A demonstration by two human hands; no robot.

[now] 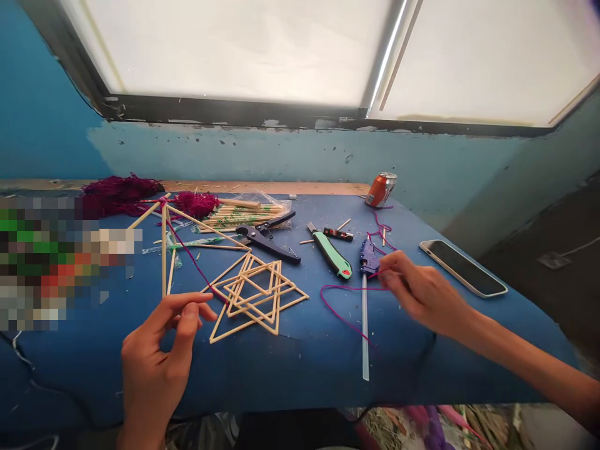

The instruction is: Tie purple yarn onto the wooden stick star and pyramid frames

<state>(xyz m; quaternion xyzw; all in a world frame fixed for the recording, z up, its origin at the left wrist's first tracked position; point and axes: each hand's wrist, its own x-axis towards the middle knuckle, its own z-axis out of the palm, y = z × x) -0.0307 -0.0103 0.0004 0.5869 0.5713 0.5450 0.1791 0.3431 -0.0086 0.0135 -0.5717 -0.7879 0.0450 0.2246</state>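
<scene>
My right hand (424, 294) pinches the purple yarn (344, 319), which loops below it on the blue table. Under those fingertips lies a blue glue gun (368, 255) with a long clear glue stick (365, 331). My left hand (162, 356) hovers at the near left, its thumb and index finger apart, by a star-shaped frame of thin wooden sticks (276, 312). Beside its fingertips, more yarn slants from a knot on a triangular stick frame (206, 224) down to the star; whether any finger touches it I cannot tell.
Cutting pliers (269, 242), a green-handled knife (332, 253) and a small black box (338, 234) lie mid-table. Behind are a bag of sticks (244, 214) and a yarn heap (119, 192). A can (381, 189) and a phone (463, 267) sit right. The left is blurred.
</scene>
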